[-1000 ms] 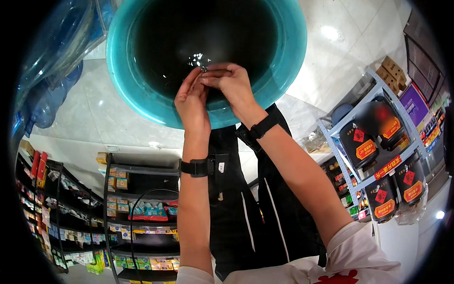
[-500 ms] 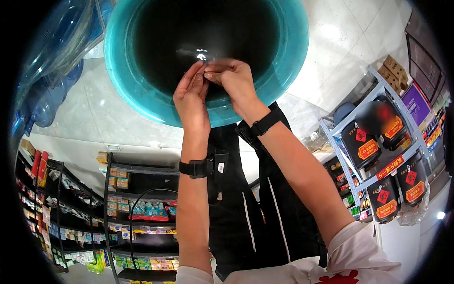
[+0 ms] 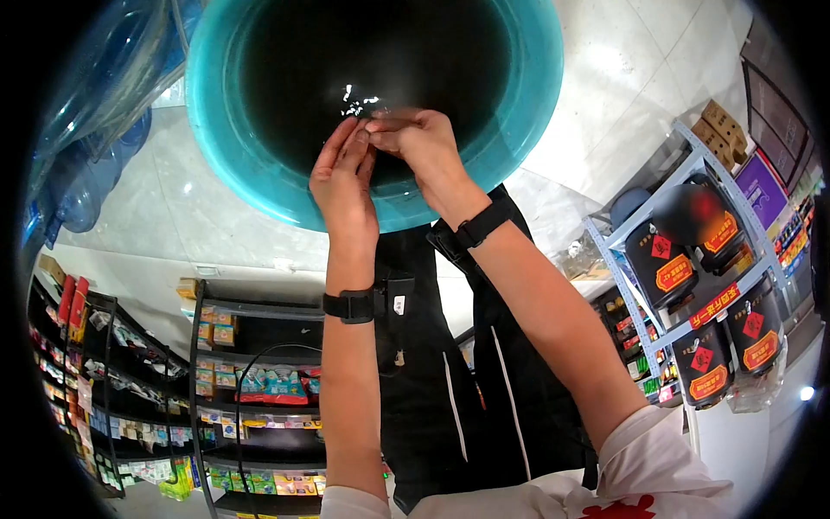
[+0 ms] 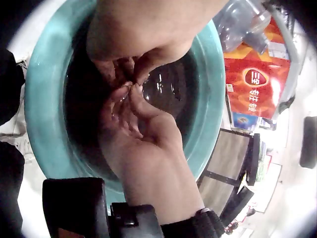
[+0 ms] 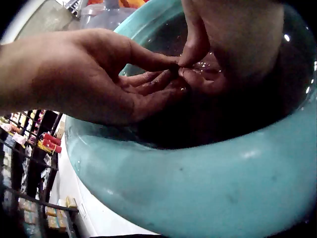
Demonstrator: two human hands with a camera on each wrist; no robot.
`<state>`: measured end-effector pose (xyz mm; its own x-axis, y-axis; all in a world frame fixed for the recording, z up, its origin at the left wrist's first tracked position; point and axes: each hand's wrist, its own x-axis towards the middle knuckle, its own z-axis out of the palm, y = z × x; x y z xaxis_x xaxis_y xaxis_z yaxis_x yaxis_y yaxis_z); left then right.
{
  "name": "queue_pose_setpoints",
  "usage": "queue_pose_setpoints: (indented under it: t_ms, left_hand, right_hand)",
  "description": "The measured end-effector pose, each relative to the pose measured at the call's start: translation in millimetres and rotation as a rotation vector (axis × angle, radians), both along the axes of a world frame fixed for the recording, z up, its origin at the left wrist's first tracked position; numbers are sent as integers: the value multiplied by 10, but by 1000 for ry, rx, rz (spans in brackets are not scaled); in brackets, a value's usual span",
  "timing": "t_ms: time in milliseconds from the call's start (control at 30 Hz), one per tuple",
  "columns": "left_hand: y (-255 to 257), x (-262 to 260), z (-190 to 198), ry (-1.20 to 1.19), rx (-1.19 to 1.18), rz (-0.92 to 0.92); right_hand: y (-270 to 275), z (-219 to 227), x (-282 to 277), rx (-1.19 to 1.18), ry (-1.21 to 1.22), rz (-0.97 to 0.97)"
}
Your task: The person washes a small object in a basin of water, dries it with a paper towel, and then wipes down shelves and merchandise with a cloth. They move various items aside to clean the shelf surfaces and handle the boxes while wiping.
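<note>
Two-hand pinch: left hand [image 3: 346,180], right hand [image 3: 424,149] meeting over teal basin [image 3: 538,82] | grip nearly closed, both pinching small item (hidden by fingers, can't identify) | item sitting between fingertips [image 4: 138,94], over dark water [image 3: 415,52]

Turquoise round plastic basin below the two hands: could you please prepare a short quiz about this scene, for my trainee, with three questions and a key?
1. Multiple choice: What does the turquoise round plastic basin hold?
A) folded white cloths
B) dark, reflective liquid
C) red packets

2. True or false: The bare left hand and the bare right hand come together at the fingertips.

3. Open: Which item, if any, is between these fingertips?

Key:
1. B.
2. True.
3. It cannot be told: the fingers cover that spot, and anything there is too small to identify.
</note>
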<state>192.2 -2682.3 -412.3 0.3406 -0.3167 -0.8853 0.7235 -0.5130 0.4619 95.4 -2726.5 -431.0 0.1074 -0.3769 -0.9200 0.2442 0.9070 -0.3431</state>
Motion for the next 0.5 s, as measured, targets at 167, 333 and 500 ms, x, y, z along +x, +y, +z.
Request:
queue_pose_setpoints:
  t_ms: [167,333,500]
  left_hand:
    - [-10,23,16,13,24,-8]
    - [6,27,8,38,4,7]
    - [16,17,5,25,23,11]
  right_hand:
    - [-9,25,-4,-3,26,21]
    - [17,-30,-20,-6,-48,-31]
    - [43,5,1,-35,-9,-3]
